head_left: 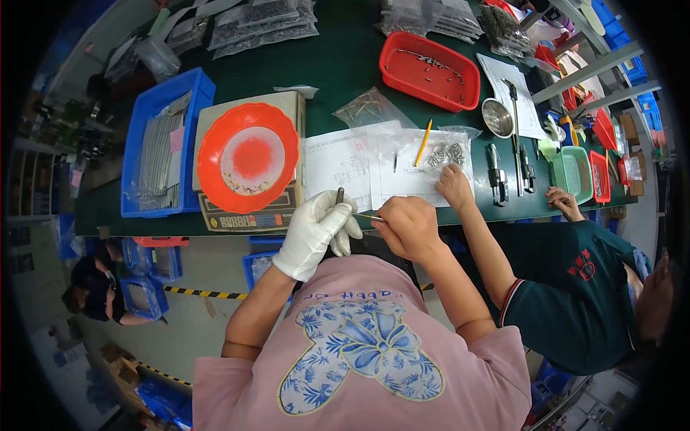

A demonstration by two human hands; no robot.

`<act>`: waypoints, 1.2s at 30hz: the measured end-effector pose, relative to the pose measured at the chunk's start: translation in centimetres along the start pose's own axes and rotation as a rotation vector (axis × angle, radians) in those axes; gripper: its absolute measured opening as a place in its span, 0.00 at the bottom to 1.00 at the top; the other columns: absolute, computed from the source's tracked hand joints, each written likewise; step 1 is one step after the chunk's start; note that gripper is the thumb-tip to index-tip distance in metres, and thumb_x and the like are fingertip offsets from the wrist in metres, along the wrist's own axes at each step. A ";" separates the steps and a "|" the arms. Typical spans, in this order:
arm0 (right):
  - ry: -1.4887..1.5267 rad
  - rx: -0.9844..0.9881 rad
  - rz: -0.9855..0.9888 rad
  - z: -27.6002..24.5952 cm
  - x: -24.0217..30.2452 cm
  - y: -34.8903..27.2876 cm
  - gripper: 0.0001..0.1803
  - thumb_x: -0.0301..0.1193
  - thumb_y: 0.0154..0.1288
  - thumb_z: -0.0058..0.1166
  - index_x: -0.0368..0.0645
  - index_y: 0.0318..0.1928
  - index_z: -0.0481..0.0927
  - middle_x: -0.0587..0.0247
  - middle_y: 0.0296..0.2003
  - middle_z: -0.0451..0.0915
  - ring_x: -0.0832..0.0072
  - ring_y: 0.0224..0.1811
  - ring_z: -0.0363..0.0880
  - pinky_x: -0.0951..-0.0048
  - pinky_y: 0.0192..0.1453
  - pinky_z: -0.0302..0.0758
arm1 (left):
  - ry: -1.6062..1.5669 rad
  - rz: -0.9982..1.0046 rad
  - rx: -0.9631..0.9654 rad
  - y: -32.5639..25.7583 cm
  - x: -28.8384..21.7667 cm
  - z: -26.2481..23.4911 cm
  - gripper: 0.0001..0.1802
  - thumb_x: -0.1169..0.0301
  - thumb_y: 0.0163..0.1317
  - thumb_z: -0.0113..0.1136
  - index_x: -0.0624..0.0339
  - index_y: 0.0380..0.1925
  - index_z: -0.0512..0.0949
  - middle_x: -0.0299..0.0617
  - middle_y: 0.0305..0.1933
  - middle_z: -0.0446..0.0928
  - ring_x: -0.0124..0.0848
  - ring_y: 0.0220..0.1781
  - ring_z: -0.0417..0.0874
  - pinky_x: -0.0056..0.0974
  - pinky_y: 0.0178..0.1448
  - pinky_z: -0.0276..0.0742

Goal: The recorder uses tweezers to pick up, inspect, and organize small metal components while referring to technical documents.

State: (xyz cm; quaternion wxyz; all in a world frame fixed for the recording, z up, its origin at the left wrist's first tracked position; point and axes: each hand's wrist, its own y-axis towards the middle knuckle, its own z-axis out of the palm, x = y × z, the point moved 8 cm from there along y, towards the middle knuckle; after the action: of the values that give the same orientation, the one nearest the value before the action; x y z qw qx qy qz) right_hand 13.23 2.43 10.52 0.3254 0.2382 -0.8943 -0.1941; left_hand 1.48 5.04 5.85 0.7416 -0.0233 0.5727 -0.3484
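My left hand point(316, 233), in a white glove, is closed in front of the table edge. Between its fingers a small dark cylindrical part point(340, 195) sticks up. My bare right hand point(408, 227) pinches a thin metal rod point(368, 216), whose far end reaches the gloved fingertips. Whether the rod touches the dark part is hidden by the glove. Just beyond both hands lie printed drawing sheets point(338, 164). A co-worker's hand point(454, 187) on the right reaches to a clear bag of small metal parts point(447, 155) on the sheets.
An orange-red bowl point(210, 158) sits on a cardboard box point(291, 108) at left, beside a blue bin point(203, 90) of long metal pieces. A red tray point(431, 97) stands farther back. A yellow pencil point(424, 144), calipers point(497, 176) and a strainer point(497, 118) lie toward the right.
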 end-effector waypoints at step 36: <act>1.382 0.066 0.841 6.2 -3.9 -3.7 0.17 0.35 0.64 0.37 0.44 0.18 0.62 0.76 0.13 0.57 0.87 0.13 0.49 0.84 0.16 0.48 | 1.089 0.984 -0.028 -2.0 -5.1 2.7 0.09 0.72 0.47 0.53 0.58 0.31 0.74 0.39 0.29 0.73 0.39 0.29 0.75 0.38 0.31 0.71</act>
State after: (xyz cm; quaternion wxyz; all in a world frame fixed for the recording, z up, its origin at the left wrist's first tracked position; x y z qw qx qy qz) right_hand 12.81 2.76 2.32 0.8431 -0.0425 -0.5110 0.1621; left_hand 2.32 5.31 11.96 0.4222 0.4038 0.8086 0.0700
